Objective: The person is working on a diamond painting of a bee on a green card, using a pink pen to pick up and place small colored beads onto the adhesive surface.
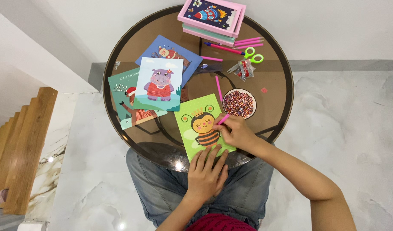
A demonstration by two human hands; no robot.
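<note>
Head view, looking down on a round glass table (273,60) over the person's knees.

Progress, judged from how things lie: the bee card (203,126) is under work. Its face and stripes look filled with colour, but whether every spot carries a bead is too small to tell. The hippo card (158,84) and reindeer card (132,113), well left of the hands, both show beaded patches and look further along or done. The bowl (239,103) is full of beads, so plenty of stock is left.

Hands: right hand (235,131) pinches a pink pen (223,119) between thumb and fingers, tip on the bee card by the face. Left hand (206,171) lies flat, fingers pressed together, fingertips pinning the card's near edge.

Counts, largest to smallest:
- Table: one.
- Cards: four. Bee under the hands; hippo, reindeer and a blue card (170,53) stacked off to the left.
- Frames (212,17): one stack far beyond the right hand, top one pink with a rocket picture; number in the stack unclear.
- Bowl: one, just beyond the right hand.
- Scissors (253,54): one pair, green handles.
- Pink pens: one held, one lying beyond it (218,87), several more near the frames.
- Small packets (244,68): a cluster, count unclear.
</note>
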